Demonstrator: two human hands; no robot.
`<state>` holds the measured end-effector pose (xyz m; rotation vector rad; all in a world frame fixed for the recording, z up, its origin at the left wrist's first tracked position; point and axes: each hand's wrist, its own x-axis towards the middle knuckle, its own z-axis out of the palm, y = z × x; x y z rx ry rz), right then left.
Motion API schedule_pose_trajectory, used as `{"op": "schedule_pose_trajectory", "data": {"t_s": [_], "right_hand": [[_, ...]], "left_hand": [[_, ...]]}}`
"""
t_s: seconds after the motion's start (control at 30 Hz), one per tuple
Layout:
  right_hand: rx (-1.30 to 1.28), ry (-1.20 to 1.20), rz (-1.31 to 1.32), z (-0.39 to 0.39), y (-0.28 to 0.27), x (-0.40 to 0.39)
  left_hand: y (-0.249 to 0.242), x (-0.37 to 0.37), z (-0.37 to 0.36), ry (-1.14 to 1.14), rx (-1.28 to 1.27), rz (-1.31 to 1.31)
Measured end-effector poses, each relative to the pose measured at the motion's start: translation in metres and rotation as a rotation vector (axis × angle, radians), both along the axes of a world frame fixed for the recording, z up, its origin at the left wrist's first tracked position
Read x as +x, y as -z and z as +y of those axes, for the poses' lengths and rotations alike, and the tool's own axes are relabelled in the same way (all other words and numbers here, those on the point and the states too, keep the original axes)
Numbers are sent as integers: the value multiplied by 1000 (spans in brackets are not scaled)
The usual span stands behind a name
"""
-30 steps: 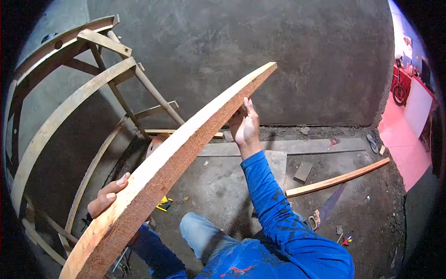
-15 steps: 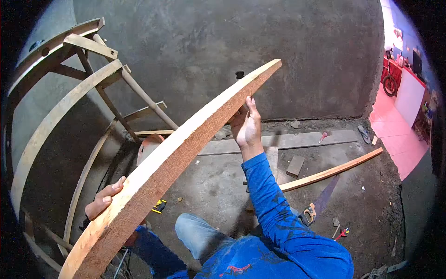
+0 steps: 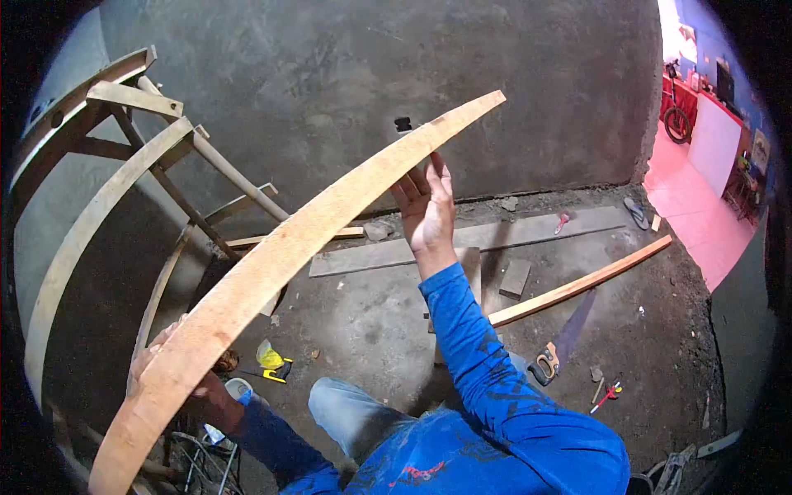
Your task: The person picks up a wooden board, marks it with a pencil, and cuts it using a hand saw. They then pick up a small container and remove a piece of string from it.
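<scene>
Long curved light-brown wooden plank point(image 3: 285, 239) is held up in the air, well above the grey dirty floor point(image 3: 363, 318), running diagonally from lower left to upper middle. Far half is supported by the right hand point(image 3: 431, 216): palm turned toward the camera, fingers loosely curled at the lower edge, some tips hidden behind the wood. Near half is gripped by the left hand point(image 3: 148, 356) – fingers are seen at the outer edge, most of the hand is covered, so tightness can't be told.

Further left, a frame of curved weathered wooden ribs point(image 3: 136, 98) is seen near a bare grey wall point(image 3: 330, 124). At right, a narrower curved orange-brown wooden strip point(image 3: 582, 285) is laid on the floor – the blade of a tan-and-black-handled handsaw point(image 3: 547, 360) is pointed at it. A grey rectangular block point(image 3: 516, 278) is seen between strip and long flat grey board point(image 3: 528, 236). A yellow-and-black tool point(image 3: 278, 372) is left near a denim-covered knee point(image 3: 334, 400).
</scene>
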<state>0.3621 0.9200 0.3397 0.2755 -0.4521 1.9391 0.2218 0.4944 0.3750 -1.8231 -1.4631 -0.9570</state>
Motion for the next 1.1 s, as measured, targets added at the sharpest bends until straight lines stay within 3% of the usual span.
{"op": "schedule_pose_trajectory", "data": {"t_s": [0.07, 0.1, 0.13, 0.2, 0.23, 0.27, 0.37, 0.4, 0.47, 0.67, 0.73, 0.77, 0.8, 0.93, 1.03, 1.1], "right_hand": [[-74, 40, -50, 2, 15, -7], [-80, 46, -56, 6, 26, -8], [-101, -1, -75, 11, 38, -9], [-156, -138, -144, 18, 63, 9], [-110, -124, -207, 17, 72, 20], [-63, -112, -273, 16, 81, 30], [-149, -87, -395, 24, 117, 55], [-168, -87, -415, 24, 130, 63], [-122, -19, -614, 28, 163, 83], [-284, 6, -725, 44, 243, 135], [-354, 84, -739, 48, 254, 149], [-358, 97, -754, 57, 261, 161], [-379, 134, -798, 65, 270, 170], [-345, 150, -923, 76, 293, 195], [-375, 166, -1015, 76, 300, 199], [-361, 146, -1069, 79, 307, 202]], "left_hand": [[77, -15, -3, -728, 656, -229], [57, 29, 36, -129, 928, -622], [57, 38, 39, -132, 918, -629], [61, 47, 39, -564, 785, -888], [63, 42, 43, 2, 845, -921], [64, 41, 50, 34, 914, -1064], [85, 28, 58, -63, 877, -1241], [98, 21, 54, 15, 837, -1383], [120, 5, 68, -62, 767, -1443], [187, -15, 137, -50, 600, -1736], [210, -15, 162, -34, 536, -1839], [218, -13, 169, -142, 473, -1873], [239, -21, 180, -28, 479, -1887], [296, -35, 208, 11, 350, -2102], [334, -42, 223, -13, 251, -2175], [356, -45, 228, -153, 154, -2223]]}}
